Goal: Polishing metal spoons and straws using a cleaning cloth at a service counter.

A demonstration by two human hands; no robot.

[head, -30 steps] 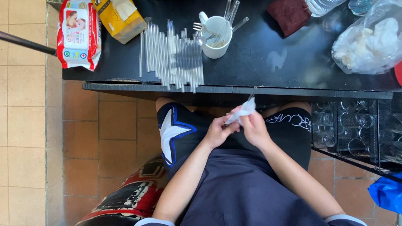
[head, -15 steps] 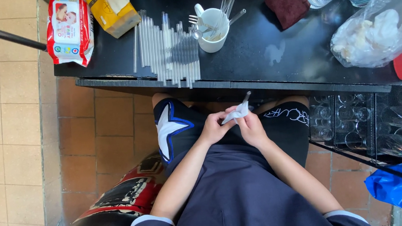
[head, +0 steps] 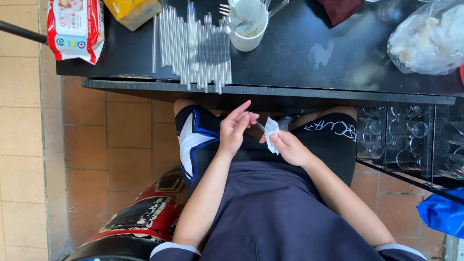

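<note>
Over the lap, below the black table (head: 303, 58) edge: left hand (head: 236, 129) with fingers loosely spread, fingertips pinching one end of a thin clear straw (head: 260, 126). Right hand (head: 290, 148) curled tight around a white tissue (head: 272, 141), wrapped about the straw's other end.

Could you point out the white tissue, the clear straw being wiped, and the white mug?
white tissue (head: 273, 139), head view, on its bunched middle.
clear straw (head: 257, 125), head view, on the shaft between both hands.
white mug (head: 248, 28), head view, on its outer wall.
</note>
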